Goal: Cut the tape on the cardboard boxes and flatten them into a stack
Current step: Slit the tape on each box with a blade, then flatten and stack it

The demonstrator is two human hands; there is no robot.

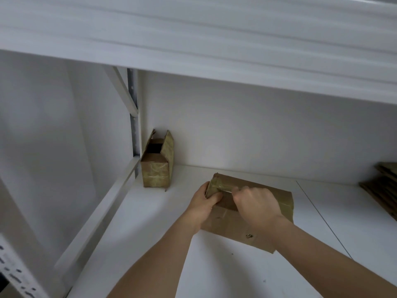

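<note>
A brown cardboard box (234, 229) lies on the white shelf (150, 244), bound with glossy yellowish tape (223, 187) along its far edge. My left hand (204, 203) grips the box's left end, thumb over the taped corner. My right hand (255, 203) is curled into a fist on the box top, its fingers closed at the tape strip; whether it holds a tool is hidden. A second, smaller box (158, 166) stands upright in the back left corner, its top flaps open and tape on its front.
A pile of flattened cardboard (382, 188) lies at the far right of the shelf. Another shelf board (193, 39) hangs low overhead. A metal upright (134, 125) and a diagonal brace stand at the left. A seam (322, 218) runs across the shelf surface.
</note>
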